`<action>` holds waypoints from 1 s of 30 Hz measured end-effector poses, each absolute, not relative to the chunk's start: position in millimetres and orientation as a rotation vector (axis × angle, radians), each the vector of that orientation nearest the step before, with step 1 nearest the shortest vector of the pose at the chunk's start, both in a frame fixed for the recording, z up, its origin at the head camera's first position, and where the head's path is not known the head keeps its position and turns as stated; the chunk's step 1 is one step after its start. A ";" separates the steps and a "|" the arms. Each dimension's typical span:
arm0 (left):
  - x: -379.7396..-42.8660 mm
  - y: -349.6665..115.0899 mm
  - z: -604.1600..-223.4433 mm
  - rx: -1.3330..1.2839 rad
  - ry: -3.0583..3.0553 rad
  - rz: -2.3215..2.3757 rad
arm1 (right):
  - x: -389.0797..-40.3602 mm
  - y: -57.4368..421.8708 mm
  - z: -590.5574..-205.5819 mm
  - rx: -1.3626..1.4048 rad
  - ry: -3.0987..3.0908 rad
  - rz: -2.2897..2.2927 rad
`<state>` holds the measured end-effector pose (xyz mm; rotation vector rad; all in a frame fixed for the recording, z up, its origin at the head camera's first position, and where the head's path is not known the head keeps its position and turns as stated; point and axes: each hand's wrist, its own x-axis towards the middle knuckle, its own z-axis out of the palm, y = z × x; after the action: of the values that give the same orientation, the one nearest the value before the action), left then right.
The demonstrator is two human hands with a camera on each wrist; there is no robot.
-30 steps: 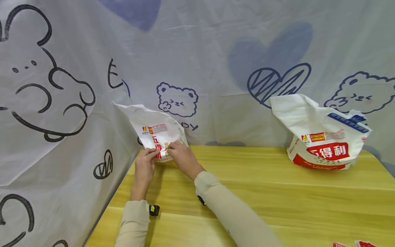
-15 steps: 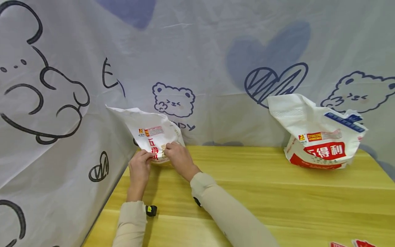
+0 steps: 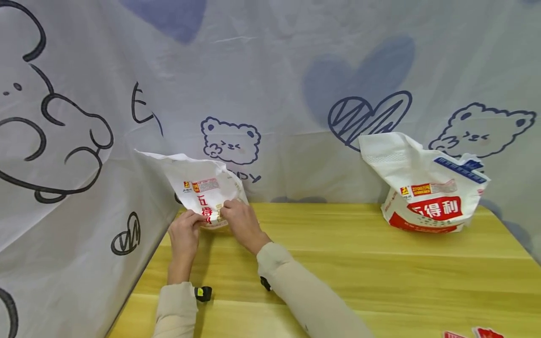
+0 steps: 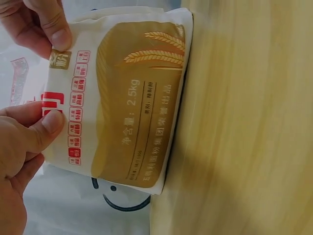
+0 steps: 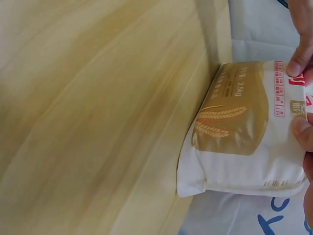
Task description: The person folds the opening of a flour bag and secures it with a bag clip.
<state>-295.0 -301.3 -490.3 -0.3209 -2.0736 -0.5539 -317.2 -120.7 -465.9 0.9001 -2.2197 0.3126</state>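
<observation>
A white flour bag [image 3: 196, 180] with red lettering stands at the table's back left corner, its top flaring up and to the left. Its lower front carries a gold panel with wheat ears [image 4: 142, 98], marked 2.5kg. My left hand [image 3: 184, 230] pinches the front of the bag at the red lettering, thumb on the outside. To its right, my right hand [image 3: 243, 223] pinches the same front face beside a small gold square. In the right wrist view, the bag's base [image 5: 190, 181] rests on the table. The fingers behind the bag's front are partly hidden.
A second white flour bag [image 3: 435, 209], its top folded over and a blue clip [image 3: 460, 169] on it, stands at the back right of the wooden table [image 3: 338, 263]. Red-and-white pieces [image 3: 486, 332] lie at the front right edge. Printed cloth [image 3: 287, 94] hangs behind and at left.
The head view has shifted slightly right. The bag's flaring top has leaned a little lower and further left. Both hands keep their pinch on its front.
</observation>
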 end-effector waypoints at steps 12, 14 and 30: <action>-288.1 -289.9 -480.2 -0.354 -2.129 -0.572 | -309.0 -104.1 -466.0 0.865 -2.233 0.432; -286.3 -288.8 -480.4 -0.356 -2.150 -0.551 | -307.8 -101.5 -467.7 0.870 -2.221 0.457; -276.1 -274.2 -477.9 -0.407 -2.211 -0.482 | -298.4 -85.3 -478.1 0.849 -2.138 0.604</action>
<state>-276.1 -274.2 -477.9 -0.4068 -2.2108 -0.4816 -298.4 -85.3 -478.1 0.8490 -2.1375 0.6035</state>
